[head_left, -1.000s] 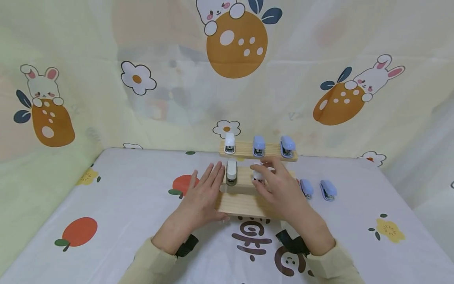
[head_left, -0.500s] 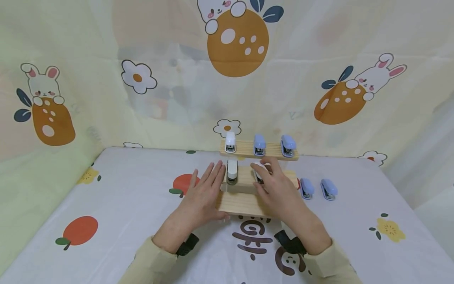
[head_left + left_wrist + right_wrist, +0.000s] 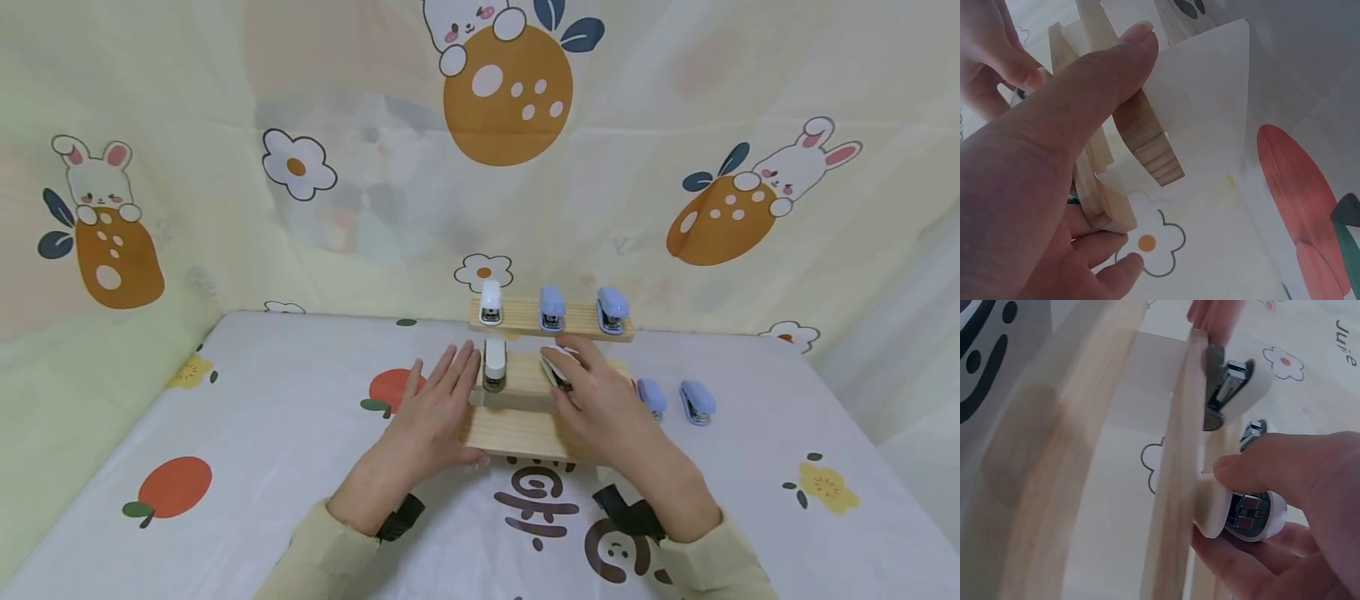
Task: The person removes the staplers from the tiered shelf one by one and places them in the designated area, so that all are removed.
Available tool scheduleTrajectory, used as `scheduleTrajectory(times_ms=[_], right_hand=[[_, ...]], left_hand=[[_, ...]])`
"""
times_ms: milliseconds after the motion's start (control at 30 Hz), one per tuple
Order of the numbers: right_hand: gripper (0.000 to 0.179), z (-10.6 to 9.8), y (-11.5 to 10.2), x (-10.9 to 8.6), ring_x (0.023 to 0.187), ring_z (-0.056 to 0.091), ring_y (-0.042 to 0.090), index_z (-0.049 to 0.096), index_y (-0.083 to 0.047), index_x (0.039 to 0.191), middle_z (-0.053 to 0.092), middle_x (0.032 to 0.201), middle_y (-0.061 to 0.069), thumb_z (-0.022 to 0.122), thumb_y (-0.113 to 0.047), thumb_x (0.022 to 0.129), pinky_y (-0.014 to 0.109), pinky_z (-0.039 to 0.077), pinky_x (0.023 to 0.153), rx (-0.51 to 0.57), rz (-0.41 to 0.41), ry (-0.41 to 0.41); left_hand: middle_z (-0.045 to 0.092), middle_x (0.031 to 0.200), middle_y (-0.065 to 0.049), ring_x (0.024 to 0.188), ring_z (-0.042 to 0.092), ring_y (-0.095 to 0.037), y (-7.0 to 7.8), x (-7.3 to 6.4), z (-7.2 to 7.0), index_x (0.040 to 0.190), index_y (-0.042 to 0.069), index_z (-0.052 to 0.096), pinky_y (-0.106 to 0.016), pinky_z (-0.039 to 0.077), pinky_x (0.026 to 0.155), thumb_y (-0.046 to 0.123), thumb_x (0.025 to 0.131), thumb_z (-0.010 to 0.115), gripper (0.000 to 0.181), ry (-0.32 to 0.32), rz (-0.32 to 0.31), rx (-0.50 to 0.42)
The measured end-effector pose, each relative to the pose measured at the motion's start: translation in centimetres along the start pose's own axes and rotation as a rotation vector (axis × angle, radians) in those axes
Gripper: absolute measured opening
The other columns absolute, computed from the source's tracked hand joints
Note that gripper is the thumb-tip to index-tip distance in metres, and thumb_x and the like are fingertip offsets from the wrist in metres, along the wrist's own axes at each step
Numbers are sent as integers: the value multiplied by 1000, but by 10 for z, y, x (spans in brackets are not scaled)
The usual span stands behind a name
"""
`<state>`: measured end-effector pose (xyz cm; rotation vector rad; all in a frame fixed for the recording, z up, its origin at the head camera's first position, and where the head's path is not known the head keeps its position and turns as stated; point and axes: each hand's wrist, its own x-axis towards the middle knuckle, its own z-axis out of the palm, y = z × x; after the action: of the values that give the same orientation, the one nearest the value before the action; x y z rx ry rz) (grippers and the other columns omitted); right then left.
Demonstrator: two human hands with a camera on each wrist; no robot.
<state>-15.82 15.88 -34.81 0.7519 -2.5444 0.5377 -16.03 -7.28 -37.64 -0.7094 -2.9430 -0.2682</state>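
Cloth (image 3: 262, 400) with a red fruit (image 3: 175, 487) printed on it spreads out to the left of the wooden stand (image 3: 517, 432), which has three steps. The left hand (image 3: 431, 417) lies along the stand's left end, its fingers straight and touching the wood, its thumb spread away by the bottom step. On the left part of the stand I see a small white stapler (image 3: 491, 302) on the top step and a grey-bottomed stapler (image 3: 494, 364) on the middle step, pointing straight at the person. Near the middle of that same step is the held stapler (image 3: 557, 369). The right hand (image 3: 603, 404) pinches it between thumb and fingers, so it sits just left of that hand. Its long side slants, from the stand's back left to its front right, and does not match the straight one beside it. It looks like it touches the step, but I cannot tell if it rests there. The left hand is farther from it. Two blue staplers (image 3: 552, 308) stand on the top step, middle and right. Right of the stand, two more blue ones (image 3: 698, 402) sit on the cloth.
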Motion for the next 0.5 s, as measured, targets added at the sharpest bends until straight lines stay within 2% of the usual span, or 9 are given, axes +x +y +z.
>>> scheduleTrajectory(times_ms=[300,500], right_hand=[[45,-10,3,-6,101,65,35,60,1,129,54,132,22,71,3,85,42,59,76,34,-18,11],[48,-21,11,-12,99,66,35,59,2,129,53,131,22,72,5,83,39,60,69,27,-31,56]], left_hand=[[12,168,-8,155,14,-27,1,-1,0,159,6,14,-59,14,123,53,61,91,133,-13,-12,3],[11,168,-9,155,13,-27,0,0,0,159,5,13,-60,13,122,53,60,91,134,-3,-1,-15]])
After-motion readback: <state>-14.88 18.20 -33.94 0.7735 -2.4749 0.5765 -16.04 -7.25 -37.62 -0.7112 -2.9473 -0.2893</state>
